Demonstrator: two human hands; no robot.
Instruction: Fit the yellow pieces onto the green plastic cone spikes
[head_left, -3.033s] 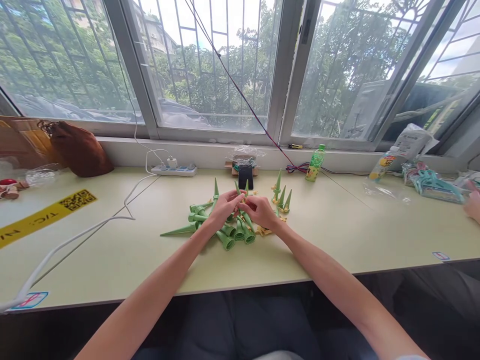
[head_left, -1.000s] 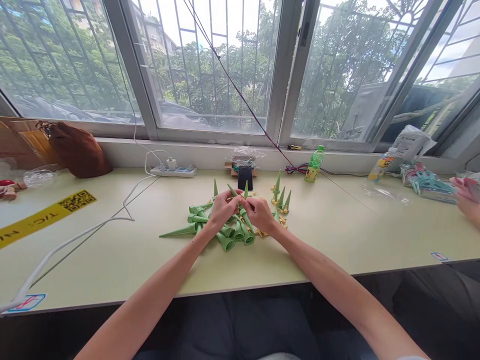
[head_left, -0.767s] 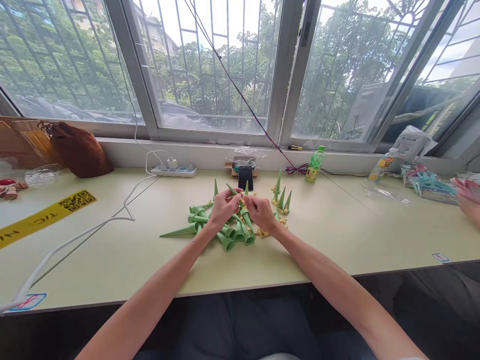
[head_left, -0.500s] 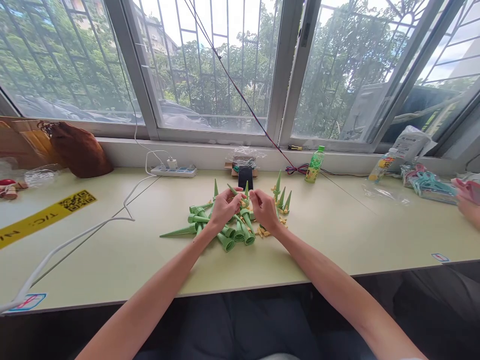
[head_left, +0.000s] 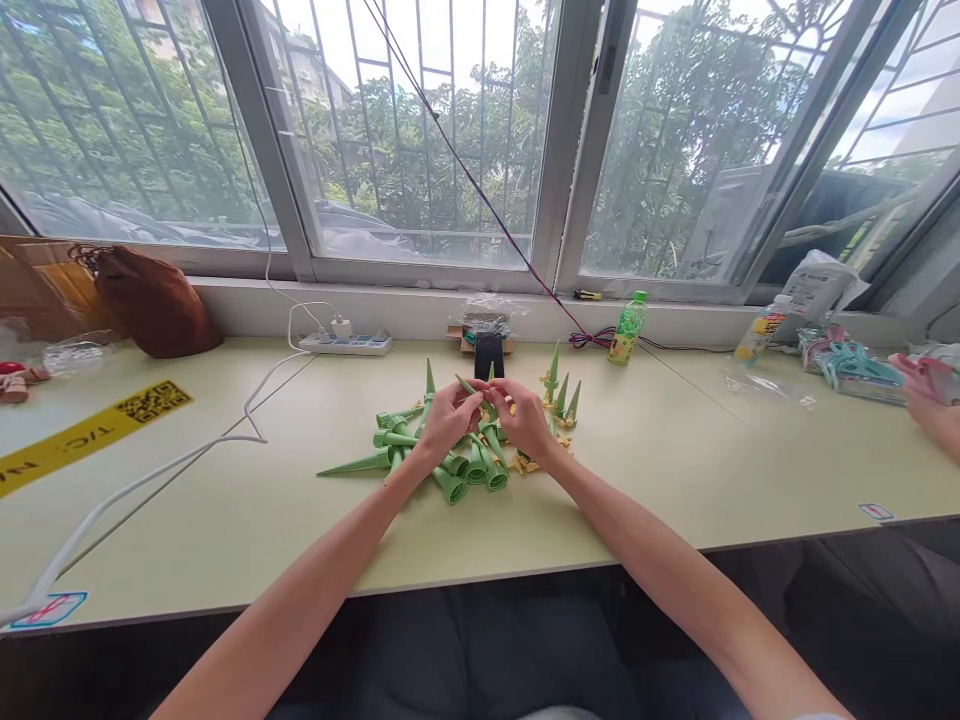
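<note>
My left hand (head_left: 448, 422) is closed round a green cone-shaped spike (head_left: 468, 386) whose tip points up and left. My right hand (head_left: 528, 421) pinches a small yellow piece (head_left: 508, 404) right beside that spike, fingers pressed together. Both hands hover over a heap of several green spikes (head_left: 450, 462) lying on the pale table (head_left: 225, 510). Three green spikes (head_left: 562, 394) stand upright just right of my hands, with small yellow pieces (head_left: 525, 464) scattered below them.
A black phone (head_left: 489, 354) leans behind the heap. A white power strip (head_left: 345, 344) and white cable (head_left: 150, 475) lie to the left, with a brown bag (head_left: 154, 305). A green bottle (head_left: 626, 328) stands right. Another person's hand (head_left: 930, 415) works at the far right.
My hands stay over the heap. The right hand lifted slightly and came back against the spike held in the left; the spike's tip now tilts more to the left.
</note>
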